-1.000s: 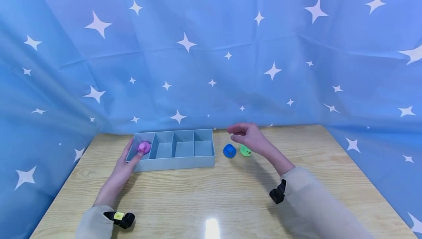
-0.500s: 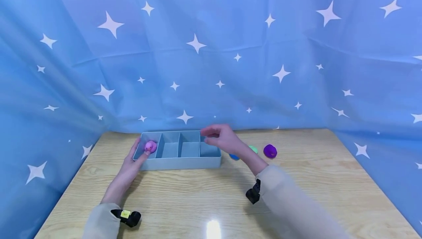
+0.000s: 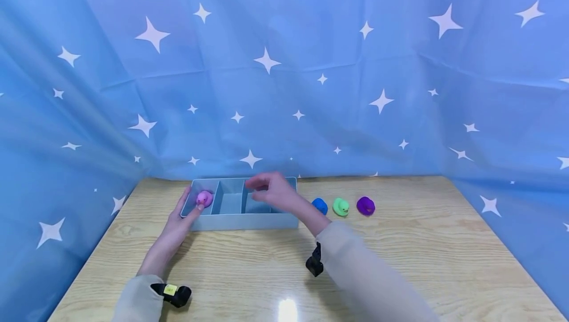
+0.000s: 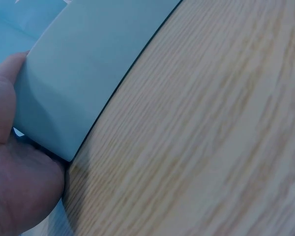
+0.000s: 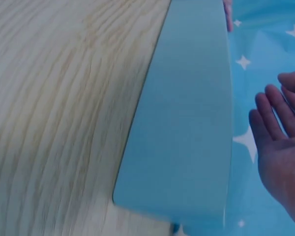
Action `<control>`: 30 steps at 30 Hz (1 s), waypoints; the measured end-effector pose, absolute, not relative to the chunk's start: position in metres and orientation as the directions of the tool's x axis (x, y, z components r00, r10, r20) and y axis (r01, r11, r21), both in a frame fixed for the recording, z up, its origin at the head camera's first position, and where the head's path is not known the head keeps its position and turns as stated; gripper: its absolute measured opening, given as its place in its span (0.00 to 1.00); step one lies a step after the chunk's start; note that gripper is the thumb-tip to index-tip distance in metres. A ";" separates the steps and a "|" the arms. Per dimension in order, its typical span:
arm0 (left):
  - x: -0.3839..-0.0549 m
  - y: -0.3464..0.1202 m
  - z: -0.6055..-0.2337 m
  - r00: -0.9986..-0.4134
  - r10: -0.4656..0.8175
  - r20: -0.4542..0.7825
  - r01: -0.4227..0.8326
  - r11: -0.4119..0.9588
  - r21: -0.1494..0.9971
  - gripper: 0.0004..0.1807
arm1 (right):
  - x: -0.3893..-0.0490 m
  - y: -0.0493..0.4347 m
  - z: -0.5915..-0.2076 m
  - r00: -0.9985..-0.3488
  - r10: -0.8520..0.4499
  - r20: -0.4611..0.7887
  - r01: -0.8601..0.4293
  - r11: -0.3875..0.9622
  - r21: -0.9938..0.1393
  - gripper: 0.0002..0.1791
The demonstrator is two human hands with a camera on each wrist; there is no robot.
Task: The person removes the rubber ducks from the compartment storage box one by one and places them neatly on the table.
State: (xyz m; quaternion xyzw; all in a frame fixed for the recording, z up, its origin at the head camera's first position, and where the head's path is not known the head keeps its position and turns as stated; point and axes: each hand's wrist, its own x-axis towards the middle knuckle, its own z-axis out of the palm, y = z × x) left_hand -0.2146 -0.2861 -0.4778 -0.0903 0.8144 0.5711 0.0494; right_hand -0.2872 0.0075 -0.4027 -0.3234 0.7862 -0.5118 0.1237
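A pale blue tray point(image 3: 244, 221) with a row of compartments stands at the back left of the table. In its leftmost compartment sits a pink rubber duck point(image 3: 204, 198). My left hand point(image 3: 178, 223) grips the tray's left end, thumb over the front rim. The left wrist view has this hand point(image 4: 22, 182) against the tray's corner. Above the right part of the tray hovers my right hand point(image 3: 274, 192), fingers loosely bent; the right wrist view shows no object at its fingers point(image 5: 278, 115). Right of the tray are blue point(image 3: 319, 206), green point(image 3: 341, 207) and purple point(image 3: 366, 206) ducks.
The wooden table point(image 3: 249, 272) ends at the back against a blue curtain point(image 3: 311, 90) with white stars, which also hangs along both sides. Small black cameras point(image 3: 314, 261) are worn on both wrists.
My right hand has moved left from above the blue and green ducks to over the tray, uncovering the purple duck. My left hand keeps its grip. The head view has shifted slightly.
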 end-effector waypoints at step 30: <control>-0.217 -0.299 -0.481 -0.983 -0.026 -0.184 -0.184 0.292 0.939 0.44 | -0.287 -0.096 -0.411 -0.767 -0.631 0.117 -0.413 0.345 -0.842 0.18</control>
